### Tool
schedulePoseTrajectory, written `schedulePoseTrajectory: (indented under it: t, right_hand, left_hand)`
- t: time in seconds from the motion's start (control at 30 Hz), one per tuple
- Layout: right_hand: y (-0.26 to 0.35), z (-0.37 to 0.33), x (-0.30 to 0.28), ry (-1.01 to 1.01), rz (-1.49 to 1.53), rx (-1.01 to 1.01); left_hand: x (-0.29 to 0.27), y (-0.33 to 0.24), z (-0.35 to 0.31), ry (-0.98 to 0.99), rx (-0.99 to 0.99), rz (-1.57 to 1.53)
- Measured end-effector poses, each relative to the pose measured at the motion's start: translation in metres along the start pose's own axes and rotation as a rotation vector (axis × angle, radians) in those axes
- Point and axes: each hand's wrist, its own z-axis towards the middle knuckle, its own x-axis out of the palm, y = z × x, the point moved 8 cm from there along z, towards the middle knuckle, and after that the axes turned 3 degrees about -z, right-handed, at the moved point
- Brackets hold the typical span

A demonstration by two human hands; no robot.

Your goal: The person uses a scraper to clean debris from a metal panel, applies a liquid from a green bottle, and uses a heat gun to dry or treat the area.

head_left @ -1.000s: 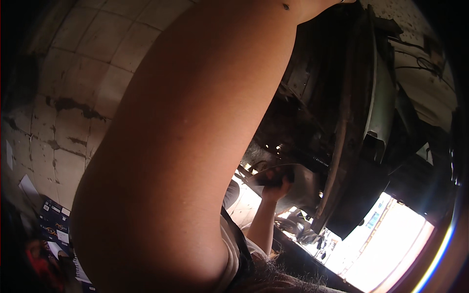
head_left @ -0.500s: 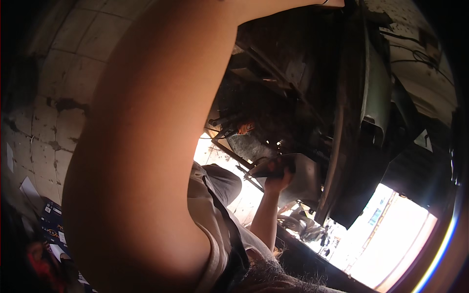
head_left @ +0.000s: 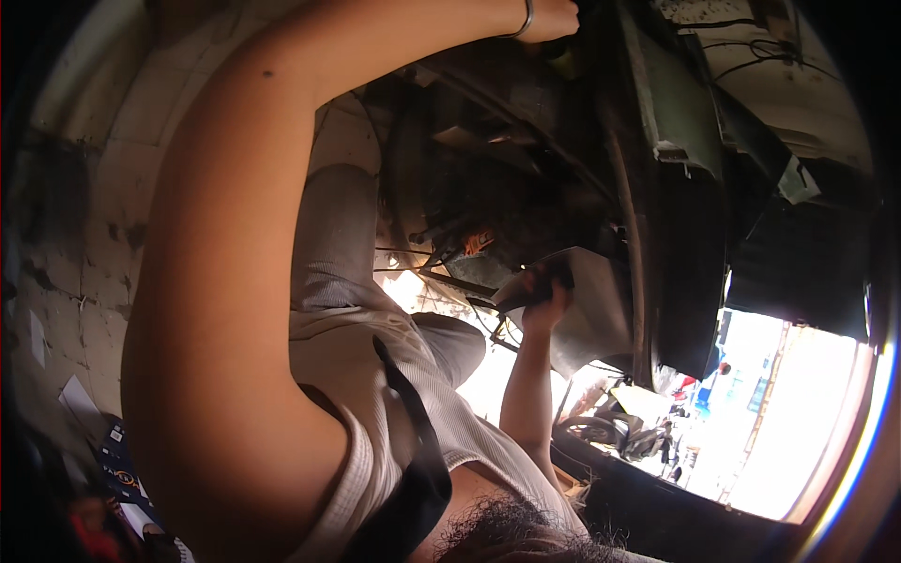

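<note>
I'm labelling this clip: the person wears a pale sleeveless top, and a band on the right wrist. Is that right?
Not quite: the head view shows the band on the wrist of the left hand, not the right. The pale sleeveless top is correct.

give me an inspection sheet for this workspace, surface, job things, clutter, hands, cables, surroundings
surface: pale tiles with dark patches
job's things: curved grey panel at the right hand; dark structure behind it, details lost in shadow
clutter: dark blue box and white sheet at lower left; jumble of objects near the bright opening
left hand: at the upper edge, band on the wrist; grip unclear
right hand: fingers shadowed; grip unclear
cables: thin, dark cables at upper right
surroundings: bright opening at lower right
</note>
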Motion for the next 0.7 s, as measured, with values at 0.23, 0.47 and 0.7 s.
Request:
schedulePoseTrajectory:
  t: [0.23, 0.47, 0.7]
  right_hand:
    - [-0.003, -0.006, 0.001, -0.046, 0.07, 0.0]
    - [0.023, -0.011, 0.024, 0.031, 0.2, -0.102]
    - [-0.055, -0.035, -0.002, -0.203, 0.281, -0.03]
  left_hand:
    - [-0.003, -0.036, -0.023, 0.127, -0.059, -0.02]
    - [-0.009, -0.042, -0.056, 0.038, -0.161, -0.258]
    - [-0.028, -0.071, -0.127, -0.193, -0.203, -0.548]
